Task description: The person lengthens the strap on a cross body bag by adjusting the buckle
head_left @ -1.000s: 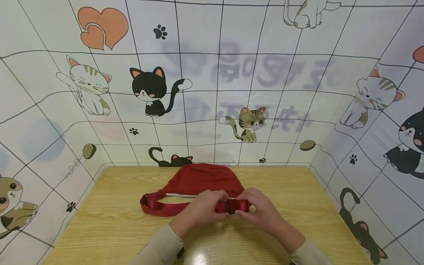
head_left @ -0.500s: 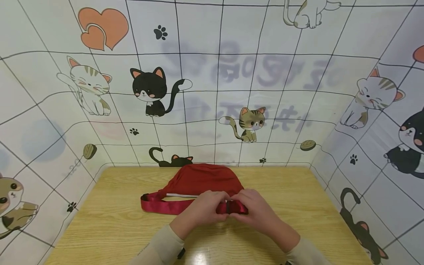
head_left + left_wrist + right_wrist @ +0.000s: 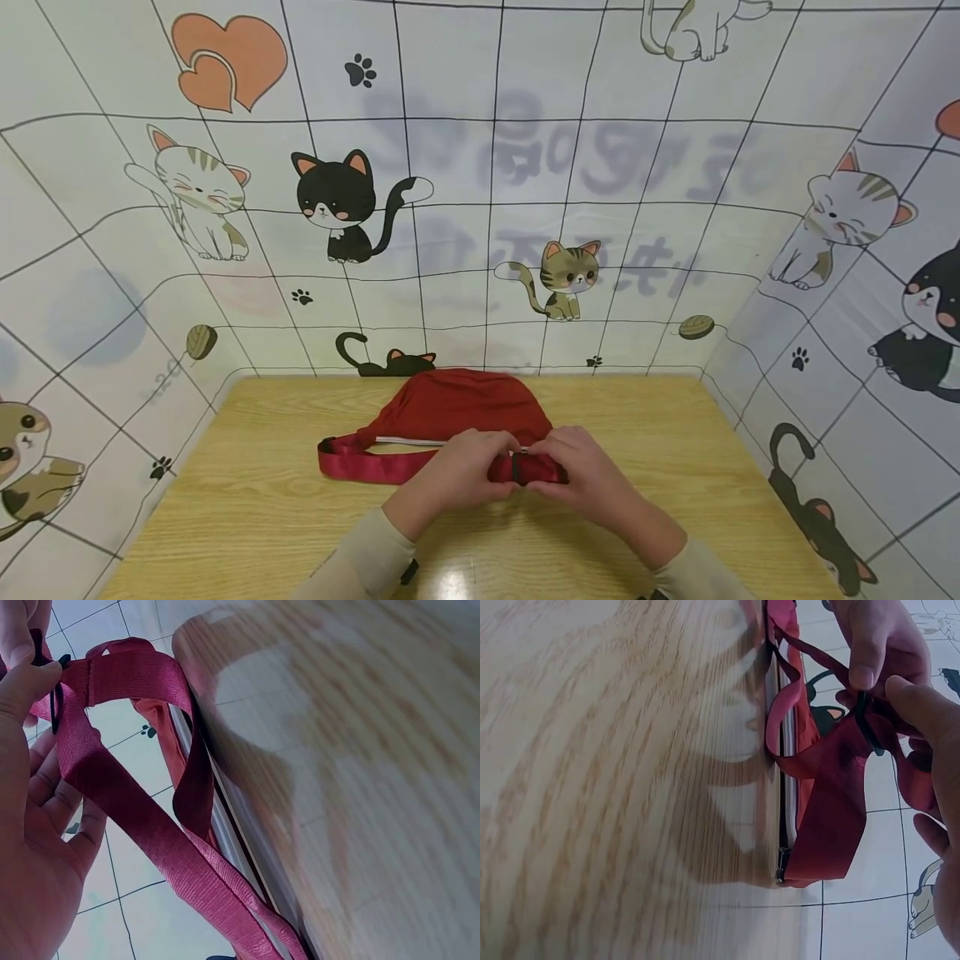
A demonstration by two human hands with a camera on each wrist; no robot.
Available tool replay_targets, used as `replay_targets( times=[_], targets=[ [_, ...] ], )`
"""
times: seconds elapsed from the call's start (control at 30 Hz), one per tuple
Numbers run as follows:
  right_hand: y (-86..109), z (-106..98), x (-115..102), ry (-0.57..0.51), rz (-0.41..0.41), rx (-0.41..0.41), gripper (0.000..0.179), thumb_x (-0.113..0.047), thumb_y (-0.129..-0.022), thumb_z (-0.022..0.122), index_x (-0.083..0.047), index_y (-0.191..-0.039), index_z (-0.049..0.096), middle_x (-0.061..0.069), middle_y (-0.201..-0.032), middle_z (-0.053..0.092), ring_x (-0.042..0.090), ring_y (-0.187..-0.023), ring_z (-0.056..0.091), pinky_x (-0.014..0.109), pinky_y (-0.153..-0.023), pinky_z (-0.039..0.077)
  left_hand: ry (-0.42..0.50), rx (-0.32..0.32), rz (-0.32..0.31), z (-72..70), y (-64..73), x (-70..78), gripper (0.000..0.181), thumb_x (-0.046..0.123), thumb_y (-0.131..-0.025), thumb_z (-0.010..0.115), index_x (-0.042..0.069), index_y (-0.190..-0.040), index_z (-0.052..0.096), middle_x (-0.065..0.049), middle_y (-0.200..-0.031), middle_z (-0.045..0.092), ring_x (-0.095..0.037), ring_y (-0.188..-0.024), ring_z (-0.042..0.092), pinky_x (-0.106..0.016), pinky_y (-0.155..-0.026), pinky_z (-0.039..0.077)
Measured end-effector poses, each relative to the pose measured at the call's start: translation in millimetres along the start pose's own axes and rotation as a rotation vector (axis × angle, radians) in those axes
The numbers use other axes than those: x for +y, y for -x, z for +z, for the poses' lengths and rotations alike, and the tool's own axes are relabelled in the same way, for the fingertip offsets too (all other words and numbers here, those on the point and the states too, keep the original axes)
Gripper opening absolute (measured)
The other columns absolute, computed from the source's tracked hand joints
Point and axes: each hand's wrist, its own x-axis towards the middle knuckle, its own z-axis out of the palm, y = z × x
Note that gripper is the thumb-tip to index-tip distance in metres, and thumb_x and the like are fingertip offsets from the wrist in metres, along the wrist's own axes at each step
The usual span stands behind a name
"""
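From the head view, I am seeing a red waist bag (image 3: pixel 465 408) lying on a light wood table (image 3: pixel 247 517), its rounded top against the cat-patterned wall (image 3: pixel 450 192). A person's left hand (image 3: pixel 471 471) and right hand (image 3: pixel 588 479) are meeting just in front of it, both pinching its strap (image 3: pixel 367 468), one on each side of a dark slider (image 3: pixel 516 468). Their backs are hiding most of the grip from me there.

The left wrist view is giving me what the head view is not: the thumb is pressing the strap by the slider while the other fingers are spreading loosely behind. The right wrist view is showing both thumbs near the slider and a small black fitting (image 3: pixel 782 864) low on the bag.

The strap is looking crimson, smooth and ribbon-like, looping and twisting; the bag's cloth is a duller red, with a whitish zipper line (image 3: pixel 408 442) along its front.
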Motion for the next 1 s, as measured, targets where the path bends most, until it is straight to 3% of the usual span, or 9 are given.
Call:
replay_targets(
  times=[0.2, 0.4, 0.5, 0.7, 0.83, 1.0],
  targets=[
    [-0.2, 3.5, -0.3, 0.009, 0.006, -0.026, 0.047, -0.028, -0.08, 0.1, -0.014, -0.12, 0.079, -0.009, -0.102, 0.07, 0.014, -0.098, 0.063, 0.04, -0.089, 0.049, 0.001, -0.006, 0.006, -0.3, -0.3, 0.8, 0.045, 0.039, -0.092, 0.091, 0.024, -0.129, 0.07, 0.016, -0.103, 0.071, -0.002, -0.091, 0.062, -0.027, -0.086, 0.053],
    [1.1, -0.4, -0.7, -0.006, 0.026, 0.024, 0.046, -0.023, -0.076, 0.102, -0.015, -0.115, 0.08, -0.008, -0.102, 0.073, 0.016, -0.098, 0.065, 0.041, -0.088, 0.051, 0.034, -0.019, -0.035, -0.2, 0.6, -1.6, 0.045, 0.037, -0.092, 0.091, 0.024, -0.129, 0.069, 0.017, -0.105, 0.072, -0.003, -0.092, 0.062, -0.028, -0.086, 0.053],
    [3.9, -4.7, -0.8, -0.058, 0.054, 0.051, 0.048, -0.016, -0.074, 0.103, -0.016, -0.116, 0.079, -0.008, -0.104, 0.073, 0.016, -0.101, 0.064, 0.038, -0.087, 0.054, 0.063, -0.023, -0.059, 0.1, 1.5, -3.6, 0.044, 0.035, -0.092, 0.091, 0.025, -0.128, 0.068, 0.018, -0.101, 0.069, -0.004, -0.09, 0.06, -0.028, -0.083, 0.052],
    [13.1, -7.4, 2.4, -0.198, 0.12, 0.074, 0.043, -0.011, -0.082, 0.099, -0.016, -0.12, 0.079, -0.007, -0.105, 0.07, 0.012, -0.101, 0.061, 0.026, -0.084, 0.053, 0.086, -0.019, -0.078, 1.2, 3.4, -6.8, 0.044, 0.034, -0.092, 0.091, 0.025, -0.127, 0.066, 0.018, -0.098, 0.068, -0.005, -0.09, 0.059, -0.028, -0.08, 0.05],
    [17.4, -5.3, 5.3, -0.237, 0.109, 0.098, 0.044, -0.008, -0.083, 0.098, -0.014, -0.122, 0.078, -0.006, -0.104, 0.069, 0.013, -0.098, 0.061, 0.024, -0.083, 0.052, 0.083, -0.014, -0.076, 1.4, 4.0, -9.0, 0.043, 0.034, -0.091, 0.091, 0.025, -0.125, 0.066, 0.016, -0.099, 0.07, -0.005, -0.089, 0.059, -0.028, -0.08, 0.05],
    [18.6, -6.0, 7.1, -0.265, 0.112, 0.076, 0.061, -0.008, -0.081, 0.1, -0.011, -0.135, 0.072, -0.001, -0.118, 0.071, 0.016, -0.108, 0.064, 0.025, -0.091, 0.055, 0.087, -0.021, -0.084, -0.6, 5.0, -10.3, 0.042, 0.035, -0.092, 0.091, 0.025, -0.124, 0.065, 0.017, -0.1, 0.068, -0.005, -0.089, 0.059, -0.028, -0.08, 0.051]
  ],
)
